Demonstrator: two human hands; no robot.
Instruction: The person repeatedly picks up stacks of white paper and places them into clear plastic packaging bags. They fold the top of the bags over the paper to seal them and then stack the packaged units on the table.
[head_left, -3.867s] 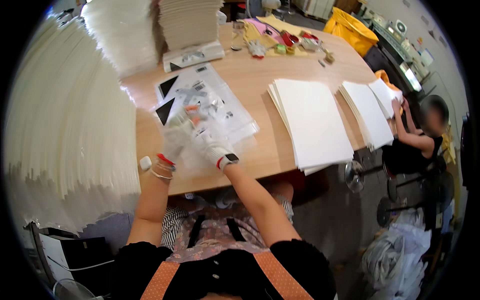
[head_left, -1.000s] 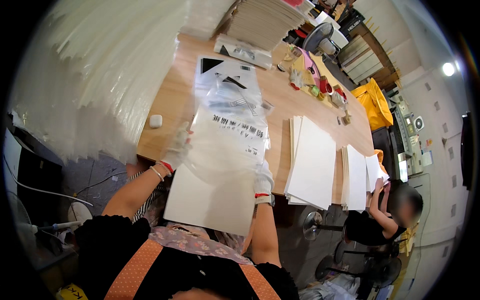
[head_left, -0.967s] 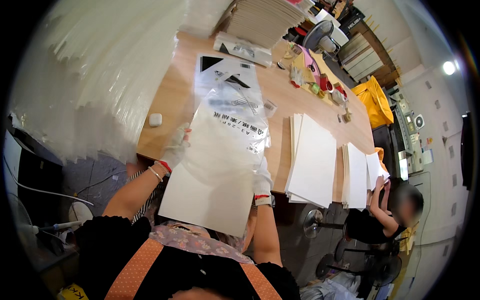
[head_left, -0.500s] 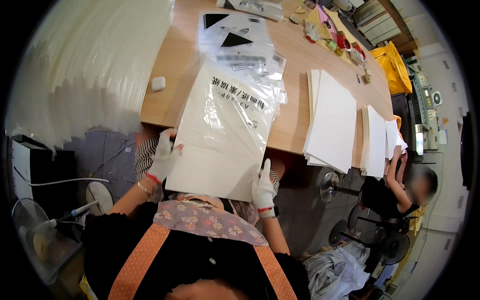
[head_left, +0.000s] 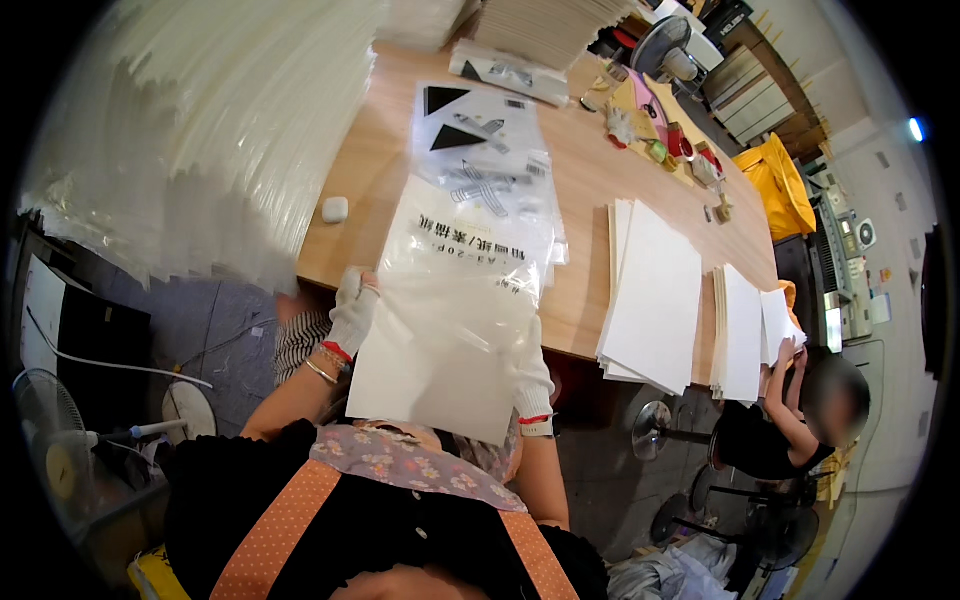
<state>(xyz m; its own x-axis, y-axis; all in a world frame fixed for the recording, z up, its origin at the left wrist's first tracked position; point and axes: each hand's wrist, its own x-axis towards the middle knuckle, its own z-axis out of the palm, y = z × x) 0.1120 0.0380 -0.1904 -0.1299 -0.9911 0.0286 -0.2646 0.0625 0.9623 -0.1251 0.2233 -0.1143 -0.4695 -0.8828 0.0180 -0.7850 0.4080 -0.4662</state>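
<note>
A stack of white paper (head_left: 430, 385) lies partly inside a clear printed plastic bag (head_left: 470, 235), its near end hanging over the table edge towards my lap. Both my hands wear white knit gloves. My left hand (head_left: 353, 312) is closed at the left side of the bag's mouth, thumb and fingers pinching the film. On the opposite side, my right hand (head_left: 530, 375) holds the film edge, its fingertips partly veiled by the plastic. Beyond the bag, more flat printed plastic bags (head_left: 475, 115) lie overlapped on the table.
White paper stacks (head_left: 655, 295) stand at the table's right edge. A small white case (head_left: 335, 210) sits left of the bag. Large piles of plastic-wrapped goods (head_left: 200, 140) rise at the left. Tape and small tools (head_left: 680, 145) lie far right; a co-worker (head_left: 770, 430) handles paper beyond.
My hands have moved up along the paper's sides to the film. The right hand's fingers, stretched beside the paper before, are now at the film edge. The whole view has shifted.
</note>
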